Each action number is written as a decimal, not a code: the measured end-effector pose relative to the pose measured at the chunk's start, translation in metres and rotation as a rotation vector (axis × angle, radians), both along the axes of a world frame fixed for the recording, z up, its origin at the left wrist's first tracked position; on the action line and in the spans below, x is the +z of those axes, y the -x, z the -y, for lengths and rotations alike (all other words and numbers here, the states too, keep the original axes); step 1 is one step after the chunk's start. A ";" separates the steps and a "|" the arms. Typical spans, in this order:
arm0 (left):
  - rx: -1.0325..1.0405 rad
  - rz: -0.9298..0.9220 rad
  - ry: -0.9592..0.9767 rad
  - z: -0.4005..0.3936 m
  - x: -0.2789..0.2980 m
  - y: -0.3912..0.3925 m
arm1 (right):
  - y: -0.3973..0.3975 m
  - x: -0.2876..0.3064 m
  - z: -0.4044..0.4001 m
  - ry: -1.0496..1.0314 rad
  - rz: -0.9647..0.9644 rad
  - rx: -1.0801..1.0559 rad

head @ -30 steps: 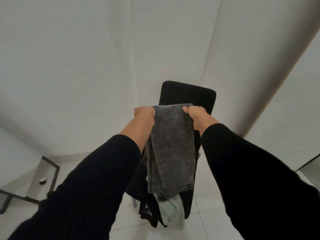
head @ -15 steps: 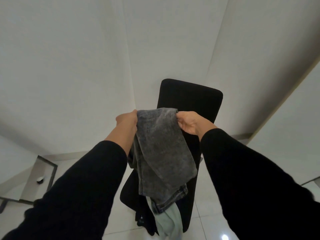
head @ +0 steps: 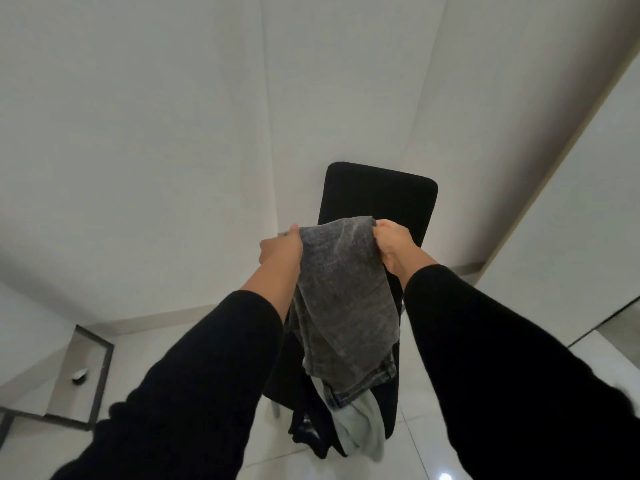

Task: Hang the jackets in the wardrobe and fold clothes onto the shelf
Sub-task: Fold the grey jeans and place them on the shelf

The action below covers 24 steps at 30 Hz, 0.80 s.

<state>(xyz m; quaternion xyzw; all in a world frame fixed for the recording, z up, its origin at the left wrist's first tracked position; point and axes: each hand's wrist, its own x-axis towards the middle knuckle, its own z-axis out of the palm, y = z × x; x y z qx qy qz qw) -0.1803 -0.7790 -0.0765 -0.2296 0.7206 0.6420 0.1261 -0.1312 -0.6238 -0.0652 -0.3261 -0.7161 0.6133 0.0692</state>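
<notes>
Both hands up: the left hand (head: 281, 251) and right hand (head: 394, 244) grip the top fold of grey jeans (head: 343, 306), hanging before a black chair (head: 381, 195).

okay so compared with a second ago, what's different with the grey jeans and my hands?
The left hand has drifted left and loosened, its thumb now up along the edge of the grey jeans. The right hand has turned its grip, knuckles rolled over the top edge. The hanging jeans swung right at the bottom. Both hands still hold the folded top, above the black chair with its pale green garment.
</notes>
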 end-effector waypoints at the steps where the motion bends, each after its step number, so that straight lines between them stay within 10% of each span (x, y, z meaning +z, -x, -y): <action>1: -0.006 -0.032 -0.009 0.003 -0.002 -0.006 | -0.007 0.002 0.006 -0.008 -0.005 -0.017; 24: -0.376 -0.901 0.118 0.061 0.084 -0.068 | -0.099 0.092 0.058 -0.284 -0.288 -0.230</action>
